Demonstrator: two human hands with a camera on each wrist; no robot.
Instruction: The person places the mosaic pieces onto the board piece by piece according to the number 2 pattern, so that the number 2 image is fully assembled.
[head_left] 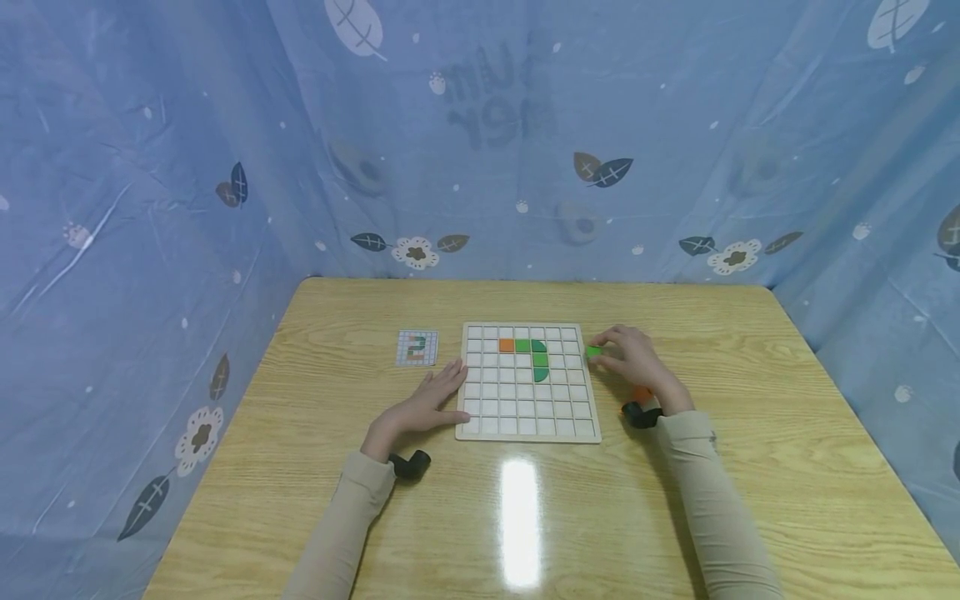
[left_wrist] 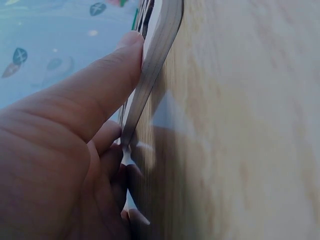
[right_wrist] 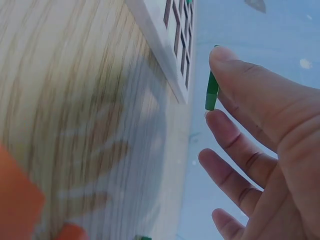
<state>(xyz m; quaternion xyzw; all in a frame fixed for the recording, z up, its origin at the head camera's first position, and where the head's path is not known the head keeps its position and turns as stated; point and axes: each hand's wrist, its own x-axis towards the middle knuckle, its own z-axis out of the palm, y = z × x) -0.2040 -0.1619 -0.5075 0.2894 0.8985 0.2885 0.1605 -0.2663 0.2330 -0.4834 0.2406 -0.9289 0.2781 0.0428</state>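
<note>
A white grid board (head_left: pixel 495 408) lies on the table, with an orange square tile (head_left: pixel 507 345), green square tiles (head_left: pixel 540 360) and dark green rounded tiles (head_left: pixel 541 375) in its upper cells. My left hand (head_left: pixel 427 402) rests at the board's left edge, its thumb (left_wrist: pixel 107 75) on the rim and fingers extended. Just off the board's right side, my right hand (head_left: pixel 633 358) pinches a green tile (right_wrist: pixel 212 90) between thumb and fingertips, above the table. The other fingers of that hand are spread loosely.
A small pattern card (head_left: pixel 417 347) lies left of the board. Orange pieces (head_left: pixel 642 395) sit beneath the right wrist, partly hidden; a green piece (right_wrist: pixel 143 238) shows at the right wrist view's lower edge. Patterned blue curtains (head_left: pixel 480 167) surround the wooden table (head_left: pixel 450 517).
</note>
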